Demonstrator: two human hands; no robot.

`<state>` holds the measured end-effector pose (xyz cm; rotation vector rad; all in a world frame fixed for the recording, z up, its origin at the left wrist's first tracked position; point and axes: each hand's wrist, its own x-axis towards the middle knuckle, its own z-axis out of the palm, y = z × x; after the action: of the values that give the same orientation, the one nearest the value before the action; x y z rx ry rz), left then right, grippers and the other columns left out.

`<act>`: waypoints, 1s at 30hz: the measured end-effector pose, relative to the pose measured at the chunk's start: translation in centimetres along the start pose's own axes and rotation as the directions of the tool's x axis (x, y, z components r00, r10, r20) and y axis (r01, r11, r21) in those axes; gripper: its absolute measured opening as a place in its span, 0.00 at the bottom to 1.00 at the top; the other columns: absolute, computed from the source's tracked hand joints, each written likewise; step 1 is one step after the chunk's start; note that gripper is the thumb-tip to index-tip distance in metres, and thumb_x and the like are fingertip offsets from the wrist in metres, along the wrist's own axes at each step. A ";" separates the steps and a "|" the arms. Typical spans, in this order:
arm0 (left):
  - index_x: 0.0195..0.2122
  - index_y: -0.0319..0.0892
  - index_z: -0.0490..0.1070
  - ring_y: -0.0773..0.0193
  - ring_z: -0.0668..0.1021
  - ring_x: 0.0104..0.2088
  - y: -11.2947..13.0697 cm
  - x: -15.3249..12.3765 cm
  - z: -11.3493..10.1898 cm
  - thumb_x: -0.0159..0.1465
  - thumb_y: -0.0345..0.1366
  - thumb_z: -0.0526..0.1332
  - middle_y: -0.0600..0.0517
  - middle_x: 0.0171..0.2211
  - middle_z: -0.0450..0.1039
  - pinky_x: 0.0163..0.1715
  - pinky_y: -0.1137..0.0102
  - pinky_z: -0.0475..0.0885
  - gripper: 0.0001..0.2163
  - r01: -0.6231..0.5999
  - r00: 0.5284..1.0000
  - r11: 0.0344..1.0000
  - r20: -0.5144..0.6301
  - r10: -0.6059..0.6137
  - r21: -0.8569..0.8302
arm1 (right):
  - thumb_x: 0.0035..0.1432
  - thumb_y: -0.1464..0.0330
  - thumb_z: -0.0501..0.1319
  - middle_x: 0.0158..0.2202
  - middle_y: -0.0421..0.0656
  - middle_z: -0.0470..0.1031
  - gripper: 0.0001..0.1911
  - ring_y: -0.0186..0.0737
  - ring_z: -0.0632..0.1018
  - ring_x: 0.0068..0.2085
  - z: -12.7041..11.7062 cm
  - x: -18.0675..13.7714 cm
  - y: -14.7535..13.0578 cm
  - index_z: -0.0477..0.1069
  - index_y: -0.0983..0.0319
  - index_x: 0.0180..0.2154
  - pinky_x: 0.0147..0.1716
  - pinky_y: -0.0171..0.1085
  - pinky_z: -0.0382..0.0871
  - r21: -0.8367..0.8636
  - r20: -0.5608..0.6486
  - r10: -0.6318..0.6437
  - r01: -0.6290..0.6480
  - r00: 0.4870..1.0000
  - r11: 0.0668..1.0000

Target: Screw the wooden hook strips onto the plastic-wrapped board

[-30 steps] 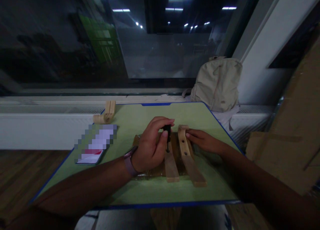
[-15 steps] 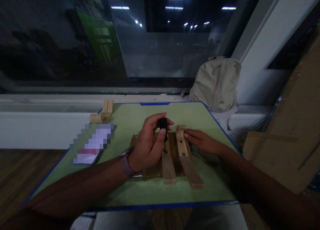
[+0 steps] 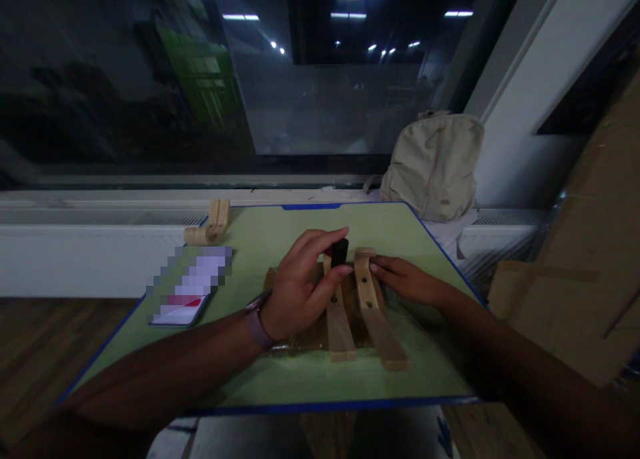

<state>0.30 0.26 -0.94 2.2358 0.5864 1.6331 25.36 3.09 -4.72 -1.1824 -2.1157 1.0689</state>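
My left hand (image 3: 300, 286) pinches a small black-handled tool (image 3: 339, 252) between thumb and fingers, just above the far end of a pale wooden slat (image 3: 339, 320). A second wooden slat (image 3: 376, 312) with holes lies beside it to the right. My right hand (image 3: 407, 279) rests on the far end of that second slat, fingers together and flat against it. Both slats lie on a brown board (image 3: 310, 332) on the green mat (image 3: 270, 236). The tool's tip is hidden behind my thumb.
Another pair of wooden pieces (image 3: 210, 224) lies at the mat's far left corner. A phone (image 3: 186, 292) sits on the left of the mat. A beige backpack (image 3: 434, 162) stands on the sill at the back right. Cardboard (image 3: 585, 266) leans at the right.
My left hand has lifted the black tool off the hole in the left slat and shifted it toward the slat's far end. The right hand has stayed on the right slat.
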 end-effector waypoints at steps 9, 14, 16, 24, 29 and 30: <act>0.66 0.48 0.62 0.58 0.78 0.51 0.0 -0.8 0.2 0.72 0.32 0.56 0.43 0.53 0.74 0.54 0.60 0.75 0.21 0.112 0.992 0.985 0.080 -0.102 -0.130 | 0.68 0.47 0.53 0.44 0.48 0.82 0.26 0.51 0.80 0.46 0.2 0.0 0.2 0.79 0.59 0.45 0.55 0.53 0.72 0.016 -0.003 -0.007 0.007 1.000 1.000; 0.65 0.49 0.63 0.59 0.77 0.51 0.0 -0.7 0.1 0.69 0.31 0.59 0.45 0.54 0.74 0.54 0.61 0.73 0.22 0.070 0.994 0.992 0.093 -0.060 -0.109 | 0.68 0.46 0.53 0.44 0.48 0.82 0.27 0.52 0.80 0.49 0.1 -0.1 0.1 0.78 0.59 0.47 0.56 0.53 0.72 0.028 0.018 0.025 -0.025 1.000 0.999; 0.64 0.49 0.64 0.60 0.78 0.49 0.0 -0.7 0.1 0.70 0.31 0.59 0.45 0.52 0.74 0.53 0.62 0.73 0.21 0.074 0.995 0.992 0.072 -0.067 -0.106 | 0.68 0.45 0.53 0.43 0.48 0.82 0.27 0.52 0.80 0.50 0.0 -0.1 0.2 0.78 0.58 0.45 0.56 0.54 0.72 0.021 0.021 0.024 -0.024 0.999 0.999; 0.66 0.47 0.61 0.58 0.77 0.51 0.1 -0.8 0.1 0.72 0.32 0.55 0.43 0.53 0.74 0.53 0.60 0.74 0.21 0.149 0.987 0.983 0.077 -0.142 -0.105 | 0.68 0.45 0.51 0.45 0.50 0.81 0.28 0.53 0.80 0.50 0.1 0.1 0.4 0.78 0.59 0.45 0.59 0.55 0.70 -0.042 -0.002 0.000 0.000 1.000 0.999; 0.64 0.47 0.62 0.59 0.77 0.50 0.0 -0.7 0.1 0.70 0.31 0.57 0.44 0.52 0.74 0.53 0.61 0.73 0.21 0.095 0.993 0.989 0.081 -0.086 -0.115 | 0.67 0.44 0.52 0.48 0.51 0.81 0.30 0.52 0.80 0.50 0.1 0.0 0.2 0.77 0.60 0.47 0.58 0.54 0.71 0.002 0.003 -0.001 0.001 1.000 1.000; 0.64 0.47 0.62 0.59 0.77 0.50 0.0 -0.6 0.1 0.70 0.31 0.57 0.44 0.52 0.74 0.53 0.61 0.73 0.21 0.087 0.994 0.990 0.079 -0.079 -0.114 | 0.67 0.44 0.52 0.48 0.51 0.81 0.30 0.52 0.80 0.50 0.1 0.0 0.2 0.77 0.60 0.47 0.57 0.53 0.72 0.008 0.007 0.002 -0.002 1.000 1.000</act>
<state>0.19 -0.02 -1.51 2.1476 0.5419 1.4973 25.41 3.10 -4.89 -1.1796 -2.1140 1.0825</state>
